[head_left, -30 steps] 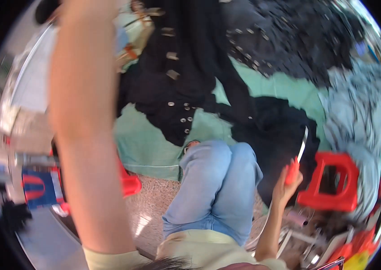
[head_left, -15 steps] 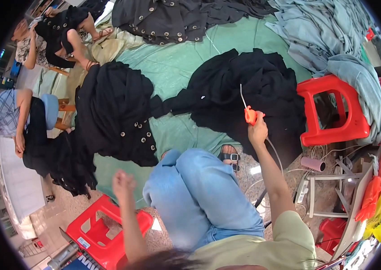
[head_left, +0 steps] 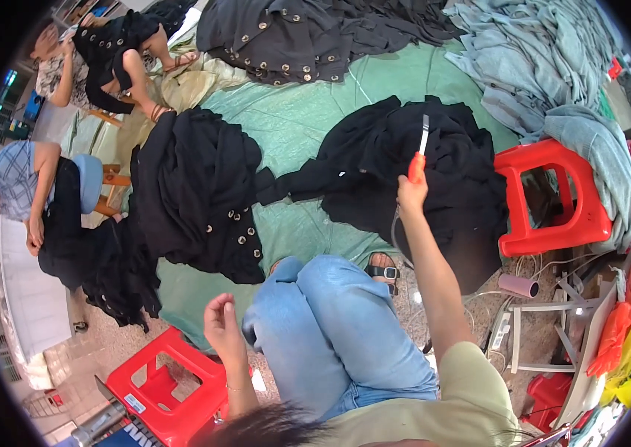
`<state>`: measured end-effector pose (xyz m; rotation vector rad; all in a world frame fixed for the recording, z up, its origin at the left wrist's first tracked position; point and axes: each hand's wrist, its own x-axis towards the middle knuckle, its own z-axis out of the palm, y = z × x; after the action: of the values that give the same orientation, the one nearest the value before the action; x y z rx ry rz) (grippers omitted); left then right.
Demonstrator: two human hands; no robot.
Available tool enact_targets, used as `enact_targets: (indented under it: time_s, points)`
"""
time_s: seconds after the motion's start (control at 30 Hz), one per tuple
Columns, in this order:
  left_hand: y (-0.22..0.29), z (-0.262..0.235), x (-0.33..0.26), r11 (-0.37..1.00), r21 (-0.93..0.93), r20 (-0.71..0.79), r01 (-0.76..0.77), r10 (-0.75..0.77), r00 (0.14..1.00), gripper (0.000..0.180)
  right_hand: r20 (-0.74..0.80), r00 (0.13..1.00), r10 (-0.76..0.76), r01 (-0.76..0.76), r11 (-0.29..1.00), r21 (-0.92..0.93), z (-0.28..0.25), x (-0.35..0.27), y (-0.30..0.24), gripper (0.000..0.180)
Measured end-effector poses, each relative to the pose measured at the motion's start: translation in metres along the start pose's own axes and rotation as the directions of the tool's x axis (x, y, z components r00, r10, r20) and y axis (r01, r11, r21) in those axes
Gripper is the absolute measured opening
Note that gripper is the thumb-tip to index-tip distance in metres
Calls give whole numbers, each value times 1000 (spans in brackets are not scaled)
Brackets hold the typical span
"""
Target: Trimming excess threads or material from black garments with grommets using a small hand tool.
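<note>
My right hand (head_left: 412, 195) grips an orange air blow gun (head_left: 417, 165) with a thin metal nozzle pointing away from me. A hose (head_left: 396, 232) hangs below that hand. The gun is held above a heap of black clothing (head_left: 360, 145) on the green ground sheet. My left hand (head_left: 223, 324) is raised beside my left knee, fingers loosely bent and holding nothing. To the left lies another black garment pile (head_left: 188, 182), with several round metal buttons along its lower part. A strip of black cloth links the two piles.
A red stool (head_left: 509, 190) with grey-blue cloth over it stands right; another red stool (head_left: 170, 417) is near my left arm. Grey-blue garments (head_left: 535, 56) and dark buttoned garments (head_left: 285, 37) lie far off. Two people sit left. Cables and a pink cylinder (head_left: 518, 285) lie right.
The nozzle has swung from leaning left to leaning slightly right as my right hand turned. My left hand has shifted right and lower, its fingers loosening. The scene sits slightly lower in view.
</note>
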<state>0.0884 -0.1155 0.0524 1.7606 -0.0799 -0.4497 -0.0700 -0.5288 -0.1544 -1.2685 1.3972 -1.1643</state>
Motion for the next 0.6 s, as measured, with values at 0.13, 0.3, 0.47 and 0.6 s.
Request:
enact_targets:
  time_s: [0.13,0.3,0.47,0.6]
  points:
    - [48,29,-32,939,175,-53,-296,309,950,13,285,878,384,-463,830,310,-51,-68,-101,28]
    - [65,64,-75,831,99,312,-547,496,810,10,409,851,331,-460,844,275,-141,-109,-145,54]
    - [59,112,-123,898,-107,464,-426,424,778,12,568,785,247,-437,871,225,-191,-154,-194,63]
    - [64,143,-136,592,-201,476,-780,755,451,18,629,764,145,-208,978,27,-214,-186,-253,39]
